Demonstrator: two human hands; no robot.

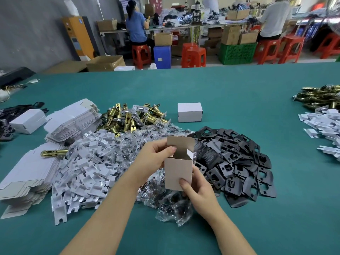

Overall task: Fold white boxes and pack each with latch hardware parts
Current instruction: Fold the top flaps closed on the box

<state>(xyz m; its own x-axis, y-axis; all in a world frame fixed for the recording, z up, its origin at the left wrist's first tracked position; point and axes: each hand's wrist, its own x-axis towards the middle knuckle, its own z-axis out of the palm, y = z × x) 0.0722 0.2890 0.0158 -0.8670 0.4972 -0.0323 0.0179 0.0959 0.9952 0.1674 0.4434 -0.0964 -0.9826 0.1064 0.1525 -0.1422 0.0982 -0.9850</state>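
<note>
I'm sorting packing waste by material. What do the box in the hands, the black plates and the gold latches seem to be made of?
Box: thin paperboard, matt off-white, with sharp creases and a bare inner flap.
Black plates: probably stamped sheet metal with a matt black coat; flat, thin, with punched holes.
Gold latches: metal with a shiny brass-like finish and bright glints; whether plated or solid cannot be told.

A broad teal surface (239, 85) fills the near room. Beyond its far edge stands a long workbench (184, 27) crowded with clutter, the landmark of the back wall. Two people sit at it on red plastic stools (140, 55), backs turned. Under the workbench sit cardboard boxes (162, 38), a blue bin (162, 57) and a green crate (237, 53). Left of the workbench rises a grey wall (31, 30) with an orange cabinet (78, 36) against it.
</note>
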